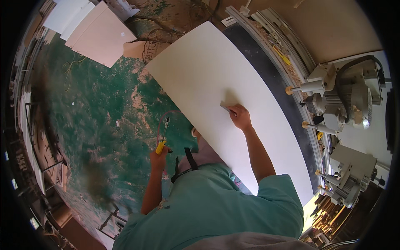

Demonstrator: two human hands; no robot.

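A large white panel lies slanted in front of me and to the right. Over its middle, my right hand is closed on a small flat grey piece, which casts a shadow on the white surface. I cannot tell whether the piece touches the panel. Low on my left, away from the panel, my left hand is wrapped round the yellow handle of an air blow gun. Its thin metal nozzle points up and ends in a dark tip. A thin reddish hose curves beside it.
Beyond the panel runs a dark machine bed with metal rails and wood chips. Motor units stand along the right. Pale boards and brown cardboard lie at the far left on the dusty green floor.
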